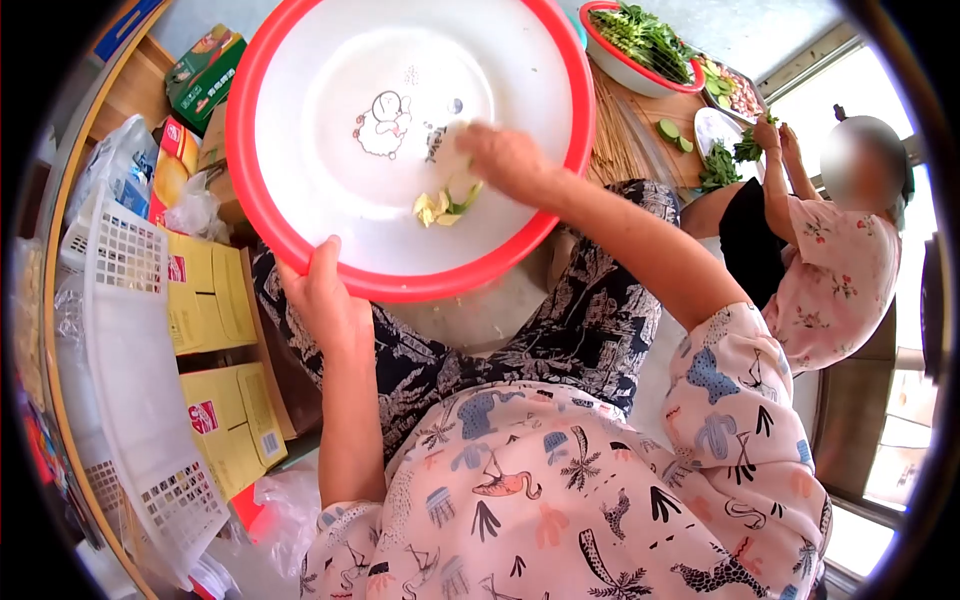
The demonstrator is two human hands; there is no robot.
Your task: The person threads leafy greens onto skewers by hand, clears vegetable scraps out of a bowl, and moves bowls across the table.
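Observation:
A large white basin (pixel 540 110) with a red rim tilts toward me above my knees. Faint cartoon printing shows on its inside. My left hand (pixel 325 295) is closed on the near-left rim, thumb over the edge. Inside the basin, toward its right side, is my right hand (pixel 505 165). Its fingers look curled but are smeared by motion, so what they hold, if anything, cannot be told. Just below these fingers lie a few pale yellow-green leaf scraps (pixel 437 208) with a green stem.
To the right, a co-worker (pixel 835 265) handles leafy greens (pixel 748 148) over a wooden table (pixel 640 110). A red-rimmed bowl (pixel 640 80) of greens, cut cucumber (pixel 673 135) and thin skewers (pixel 612 135) lie there. A white plastic basket (pixel 130 330) and yellow cartons (pixel 210 290) stand left.

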